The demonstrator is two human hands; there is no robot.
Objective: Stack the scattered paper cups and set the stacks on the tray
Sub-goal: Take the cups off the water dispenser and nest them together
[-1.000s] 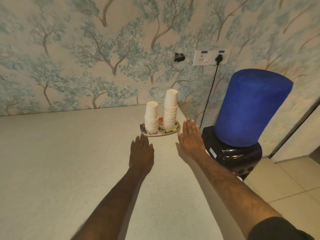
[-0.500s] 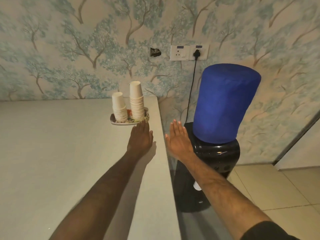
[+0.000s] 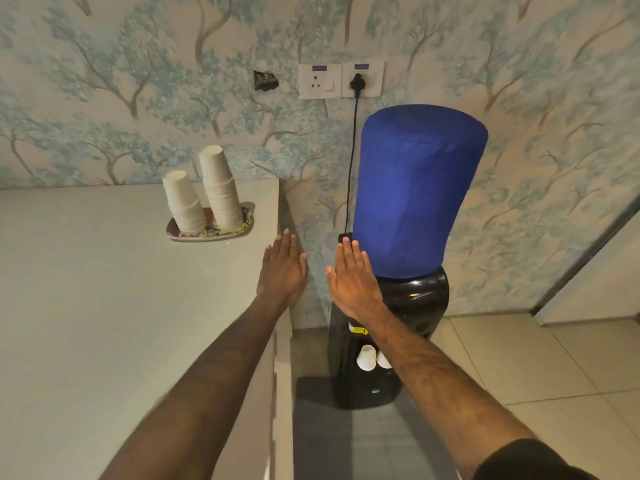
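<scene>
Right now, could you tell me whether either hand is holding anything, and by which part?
Nothing is held: left hand and right hand are both flat and empty.

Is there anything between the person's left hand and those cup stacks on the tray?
Nothing visible. The left hand, open and flat, hovers near the counter's right edge; only bare counter lies between it and the tray carrying the two cup stacks.
</scene>
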